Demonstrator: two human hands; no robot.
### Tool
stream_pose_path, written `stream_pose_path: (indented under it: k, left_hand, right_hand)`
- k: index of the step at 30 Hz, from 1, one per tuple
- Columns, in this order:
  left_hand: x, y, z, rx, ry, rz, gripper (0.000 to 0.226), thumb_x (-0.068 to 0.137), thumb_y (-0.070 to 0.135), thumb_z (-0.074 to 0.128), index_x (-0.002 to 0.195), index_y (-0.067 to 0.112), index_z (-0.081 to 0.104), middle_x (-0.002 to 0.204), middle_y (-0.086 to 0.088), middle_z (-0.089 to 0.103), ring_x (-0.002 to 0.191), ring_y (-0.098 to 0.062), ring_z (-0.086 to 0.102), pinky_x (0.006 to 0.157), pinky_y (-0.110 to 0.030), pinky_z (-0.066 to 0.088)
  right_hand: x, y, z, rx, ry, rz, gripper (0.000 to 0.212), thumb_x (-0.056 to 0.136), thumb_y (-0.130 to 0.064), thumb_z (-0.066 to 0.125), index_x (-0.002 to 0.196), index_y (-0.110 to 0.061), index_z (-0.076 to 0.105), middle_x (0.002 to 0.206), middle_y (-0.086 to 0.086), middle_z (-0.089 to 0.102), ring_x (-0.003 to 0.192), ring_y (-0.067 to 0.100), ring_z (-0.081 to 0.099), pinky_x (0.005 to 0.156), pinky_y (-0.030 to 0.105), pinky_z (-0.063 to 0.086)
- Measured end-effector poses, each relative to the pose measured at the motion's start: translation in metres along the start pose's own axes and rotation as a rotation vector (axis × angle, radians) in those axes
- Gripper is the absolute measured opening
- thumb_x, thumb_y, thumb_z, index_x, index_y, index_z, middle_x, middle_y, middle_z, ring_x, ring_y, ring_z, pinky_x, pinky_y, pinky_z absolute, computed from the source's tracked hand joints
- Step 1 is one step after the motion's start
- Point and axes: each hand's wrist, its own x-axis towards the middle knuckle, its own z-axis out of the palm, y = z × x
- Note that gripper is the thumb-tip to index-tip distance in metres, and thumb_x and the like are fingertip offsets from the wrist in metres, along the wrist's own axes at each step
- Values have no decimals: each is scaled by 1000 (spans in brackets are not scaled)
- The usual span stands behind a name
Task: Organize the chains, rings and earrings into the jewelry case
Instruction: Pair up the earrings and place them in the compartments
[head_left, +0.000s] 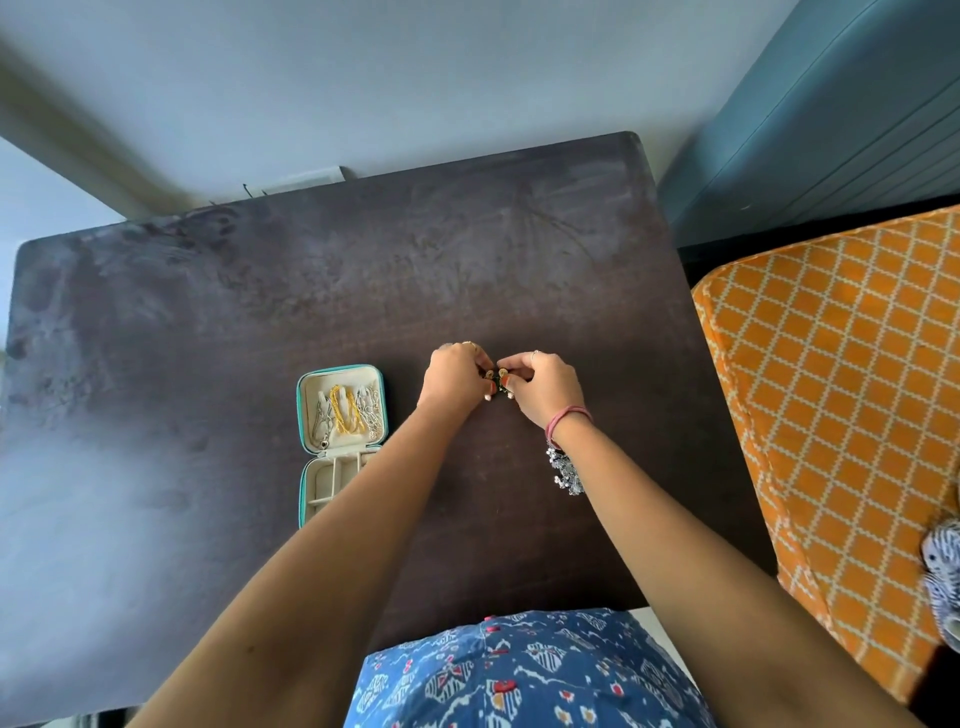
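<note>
Table (208, 322), dark and smudged, fills the view. Toward its left lies the case (340, 439), teal-edged and open. Its far half holds a silver chain, a gold chain (346, 410) and a chunky silver chain side by side. Its near half, split into small compartments, is partly hidden by the left forearm. Just right of the case, the left hand (453, 378) and right hand (545, 387) meet above the table, fingers curled, fingertips pinching a small dark and gold earring (500, 378) between them. Silver earrings (565, 470) lie on the table beside the right forearm, just below a pink band on the wrist. Orange patterned seat (841, 384) stands at far right.
</note>
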Motion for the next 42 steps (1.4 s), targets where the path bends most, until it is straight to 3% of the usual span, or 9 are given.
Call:
stream_pose_path:
  k: [5, 12, 16, 20, 24, 29, 35, 40, 42]
  left_hand:
    - [1, 0, -4, -63, 7, -40, 31, 70, 8, 79, 97, 17, 68, 94, -5, 71, 78, -22, 69, 77, -35, 58]
    - [-5, 3, -7, -118, -27, -83, 25, 78, 0, 73, 100, 9, 65, 82, -11, 71, 66, -21, 72, 67, -37, 61]
    - [-10, 2, -13, -134, -4, -76, 24, 83, -2, 68, 104, 8, 64, 89, -11, 69, 67, -24, 72, 67, -38, 61]
    - [-15, 0, -19, -195, 131, -17, 23, 85, -1, 51, 102, 5, 66, 95, -15, 70, 81, -33, 70, 78, -42, 58]
    - [-32, 5, -23, -173, 189, 69, 19, 85, 8, 52, 95, 9, 68, 81, -7, 71, 85, -23, 66, 85, -32, 51]
    - [-60, 6, -4, -258, 127, 93, 10, 82, 18, 57, 78, 26, 62, 71, 3, 69, 68, -17, 63, 71, -29, 53]
    - [-88, 4, 41, -259, 14, 87, 14, 84, 10, 57, 91, 17, 67, 82, 0, 70, 77, -8, 60, 67, -10, 38]
    - [-105, -7, 75, -309, -72, -24, 26, 82, 12, 66, 107, 12, 62, 89, 6, 60, 79, -7, 56, 66, -11, 37]
    - [-110, -13, 86, -372, -80, -60, 28, 81, 11, 69, 108, 13, 61, 90, 5, 60, 71, -4, 55, 62, -8, 41]
  right_hand:
    - [-4, 0, 1, 227, -10, 67, 19, 88, -8, 61, 98, -18, 73, 80, 3, 70, 74, 22, 71, 72, 40, 60]
    - [-4, -1, -1, 124, -65, -1, 24, 89, -7, 59, 106, -18, 71, 87, 2, 69, 72, 16, 71, 73, 34, 60]
    - [-3, -1, -1, 66, -90, -51, 26, 88, -6, 61, 107, -21, 70, 90, 10, 67, 69, 17, 69, 69, 33, 60]
    - [-8, -2, -19, 165, -94, -18, 24, 88, -7, 60, 108, -17, 69, 76, 1, 65, 64, 13, 65, 63, 27, 59]
    - [-19, 10, -46, 272, -10, -26, 18, 90, -8, 59, 103, -15, 70, 72, -5, 61, 63, 7, 62, 61, 20, 56]
    - [-47, 41, -74, 347, 104, -11, 18, 90, -8, 59, 101, -17, 70, 82, -1, 63, 64, 6, 62, 57, 14, 50]
    - [-77, 84, -77, 348, 183, 90, 18, 90, -9, 59, 97, -22, 70, 83, -5, 66, 75, 10, 65, 76, 32, 55]
    - [-94, 104, -64, 264, 218, 98, 16, 89, -12, 62, 96, -22, 72, 87, -12, 66, 83, 4, 62, 85, 26, 52]
    - [-97, 106, -59, 223, 235, 57, 16, 89, -12, 63, 98, -21, 72, 93, -7, 68, 83, 3, 61, 82, 19, 50]
